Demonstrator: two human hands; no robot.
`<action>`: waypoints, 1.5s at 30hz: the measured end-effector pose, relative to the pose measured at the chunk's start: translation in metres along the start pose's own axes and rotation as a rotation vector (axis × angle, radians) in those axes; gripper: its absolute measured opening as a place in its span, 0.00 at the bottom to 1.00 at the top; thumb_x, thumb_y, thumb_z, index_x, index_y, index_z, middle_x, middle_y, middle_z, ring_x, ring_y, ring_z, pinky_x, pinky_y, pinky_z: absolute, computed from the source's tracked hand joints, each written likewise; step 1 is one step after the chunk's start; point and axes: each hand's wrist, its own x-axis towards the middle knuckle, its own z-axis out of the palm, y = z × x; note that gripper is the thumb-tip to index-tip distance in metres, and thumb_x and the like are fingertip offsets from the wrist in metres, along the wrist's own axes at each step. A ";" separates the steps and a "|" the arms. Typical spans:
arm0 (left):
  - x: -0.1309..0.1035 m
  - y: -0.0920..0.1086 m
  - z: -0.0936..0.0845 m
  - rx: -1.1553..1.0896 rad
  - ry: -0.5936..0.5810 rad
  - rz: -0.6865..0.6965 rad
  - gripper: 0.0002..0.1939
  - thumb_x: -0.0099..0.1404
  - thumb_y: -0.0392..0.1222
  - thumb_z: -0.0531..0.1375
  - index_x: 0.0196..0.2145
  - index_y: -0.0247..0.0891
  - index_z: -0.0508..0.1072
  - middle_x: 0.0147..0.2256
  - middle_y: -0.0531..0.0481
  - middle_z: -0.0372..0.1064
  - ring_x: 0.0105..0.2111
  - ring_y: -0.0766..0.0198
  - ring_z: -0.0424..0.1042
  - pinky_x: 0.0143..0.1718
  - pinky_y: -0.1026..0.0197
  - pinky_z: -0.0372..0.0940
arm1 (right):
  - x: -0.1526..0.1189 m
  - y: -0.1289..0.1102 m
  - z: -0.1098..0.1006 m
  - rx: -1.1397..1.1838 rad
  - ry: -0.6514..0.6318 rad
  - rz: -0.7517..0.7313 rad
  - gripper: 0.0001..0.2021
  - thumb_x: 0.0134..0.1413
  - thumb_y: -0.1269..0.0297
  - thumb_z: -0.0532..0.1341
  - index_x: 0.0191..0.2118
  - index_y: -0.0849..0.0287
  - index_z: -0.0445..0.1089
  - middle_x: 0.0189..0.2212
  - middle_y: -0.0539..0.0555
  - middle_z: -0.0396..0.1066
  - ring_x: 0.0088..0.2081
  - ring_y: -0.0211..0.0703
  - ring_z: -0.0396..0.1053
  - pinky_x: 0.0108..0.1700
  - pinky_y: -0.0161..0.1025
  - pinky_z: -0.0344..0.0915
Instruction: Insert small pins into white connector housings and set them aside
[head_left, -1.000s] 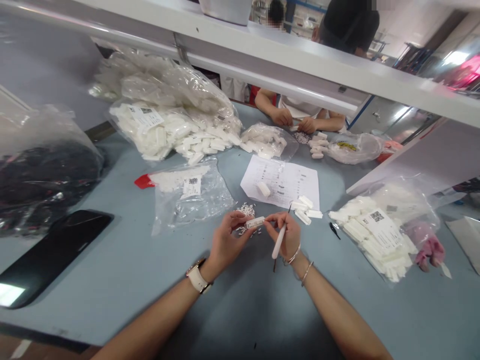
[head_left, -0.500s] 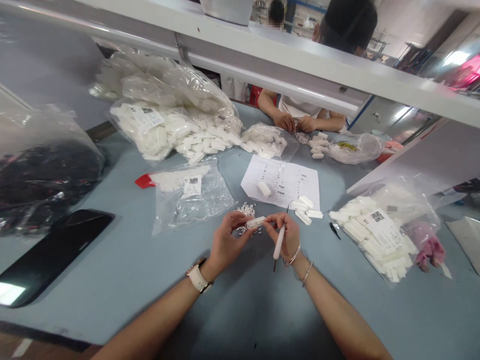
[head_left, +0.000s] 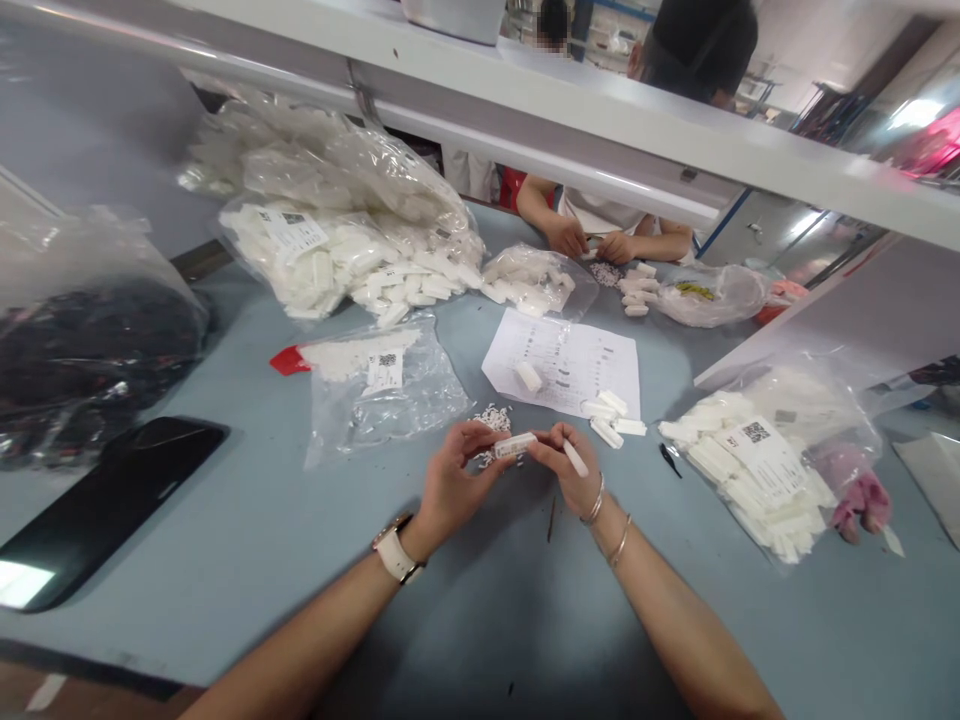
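My left hand [head_left: 459, 472] pinches a small white plastic housing [head_left: 514, 445] with a row of slots along its side. Held between the fingers of my right hand [head_left: 576, 480] is a thin tool with a white handle [head_left: 575, 458]; its tip is hidden. The right fingertips are at the right end of the housing, and I cannot tell whether they press on it. Just behind the housing lies a pile of tiny white pieces [head_left: 493, 418]. Several similar white housings [head_left: 615, 425] rest on the table to the right, by a printed sheet [head_left: 600, 360].
Large bags of white parts [head_left: 315, 270] stand back left, and another bag [head_left: 765, 455] lies right. A flat clear bag [head_left: 390, 400] and a black phone-like slab [head_left: 112, 510] are left. Across the table, a co-worker's hands [head_left: 592, 243] handle small parts below a shelf [head_left: 600, 110].
My right hand has turned the tool, so its handle now slants down to the right and its dark tip no longer shows. The left hand and housing have stayed almost still.
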 end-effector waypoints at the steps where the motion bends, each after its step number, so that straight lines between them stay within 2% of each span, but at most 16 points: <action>1: 0.000 0.000 0.000 0.004 -0.003 0.002 0.19 0.53 0.47 0.65 0.38 0.40 0.61 0.34 0.46 0.77 0.36 0.57 0.77 0.42 0.53 0.72 | 0.000 0.000 0.000 0.003 0.007 0.004 0.23 0.39 0.52 0.67 0.23 0.54 0.49 0.30 0.51 0.76 0.28 0.41 0.70 0.30 0.39 0.66; 6: 0.002 0.000 0.000 -0.001 0.011 -0.019 0.20 0.52 0.48 0.66 0.38 0.40 0.61 0.34 0.45 0.77 0.35 0.57 0.77 0.40 0.53 0.73 | 0.000 0.000 0.002 -0.065 0.041 0.014 0.21 0.40 0.54 0.66 0.22 0.54 0.50 0.27 0.50 0.75 0.25 0.38 0.66 0.26 0.36 0.61; 11: 0.006 -0.002 -0.002 -0.018 0.084 -0.068 0.22 0.51 0.48 0.66 0.38 0.40 0.60 0.35 0.45 0.77 0.35 0.57 0.77 0.39 0.53 0.73 | 0.000 0.010 0.000 -0.360 0.115 -0.120 0.17 0.48 0.57 0.60 0.21 0.54 0.50 0.23 0.49 0.72 0.24 0.38 0.65 0.26 0.36 0.61; 14: 0.006 -0.004 -0.003 -0.008 0.096 -0.076 0.22 0.51 0.48 0.66 0.38 0.39 0.60 0.35 0.45 0.77 0.35 0.57 0.77 0.40 0.52 0.73 | -0.001 0.015 0.000 -0.585 0.041 -0.188 0.16 0.47 0.64 0.60 0.21 0.54 0.50 0.22 0.49 0.71 0.27 0.40 0.68 0.30 0.36 0.62; 17: 0.006 -0.003 -0.002 0.004 0.097 -0.084 0.22 0.51 0.48 0.66 0.38 0.39 0.60 0.35 0.45 0.76 0.36 0.56 0.77 0.40 0.52 0.72 | 0.000 0.015 0.001 -0.738 -0.013 -0.192 0.17 0.45 0.68 0.61 0.20 0.54 0.49 0.21 0.49 0.70 0.29 0.42 0.69 0.31 0.36 0.62; 25: 0.006 -0.003 -0.002 0.007 0.090 -0.102 0.22 0.51 0.48 0.66 0.38 0.39 0.61 0.35 0.45 0.76 0.36 0.57 0.77 0.39 0.53 0.72 | 0.003 0.016 0.004 -0.866 0.012 -0.171 0.14 0.44 0.69 0.60 0.21 0.54 0.50 0.21 0.49 0.68 0.25 0.40 0.65 0.30 0.36 0.58; 28: 0.006 -0.003 -0.002 -0.011 0.082 -0.118 0.22 0.51 0.48 0.66 0.38 0.39 0.60 0.35 0.45 0.76 0.35 0.57 0.77 0.39 0.53 0.72 | 0.003 0.016 0.003 -0.779 0.062 -0.204 0.13 0.44 0.69 0.58 0.21 0.54 0.50 0.20 0.49 0.68 0.24 0.39 0.63 0.31 0.37 0.58; 32: 0.006 -0.007 -0.002 -0.024 0.061 -0.125 0.23 0.51 0.48 0.66 0.38 0.39 0.60 0.35 0.45 0.76 0.34 0.58 0.77 0.38 0.54 0.72 | 0.005 0.010 0.000 -0.339 0.178 -0.119 0.15 0.43 0.63 0.60 0.22 0.54 0.48 0.24 0.49 0.70 0.24 0.37 0.63 0.30 0.36 0.60; 36: 0.005 -0.009 -0.002 0.022 0.042 -0.112 0.23 0.51 0.48 0.66 0.39 0.40 0.60 0.35 0.45 0.76 0.34 0.58 0.77 0.39 0.54 0.72 | 0.004 0.002 -0.001 -0.001 0.181 -0.057 0.20 0.41 0.60 0.65 0.23 0.54 0.48 0.26 0.48 0.72 0.25 0.36 0.63 0.29 0.35 0.60; 40: 0.004 -0.008 -0.001 0.072 0.033 -0.080 0.21 0.51 0.47 0.66 0.38 0.40 0.61 0.34 0.46 0.77 0.33 0.58 0.77 0.39 0.54 0.72 | 0.002 -0.001 0.000 0.058 0.140 -0.046 0.20 0.41 0.60 0.66 0.23 0.54 0.49 0.26 0.48 0.72 0.26 0.36 0.64 0.29 0.35 0.59; 45: 0.002 -0.006 0.000 0.082 0.028 -0.054 0.20 0.52 0.46 0.65 0.38 0.40 0.61 0.34 0.46 0.77 0.33 0.59 0.77 0.38 0.55 0.72 | 0.001 0.001 0.001 -0.023 0.128 -0.046 0.20 0.42 0.60 0.66 0.23 0.54 0.49 0.27 0.49 0.72 0.25 0.36 0.64 0.28 0.35 0.59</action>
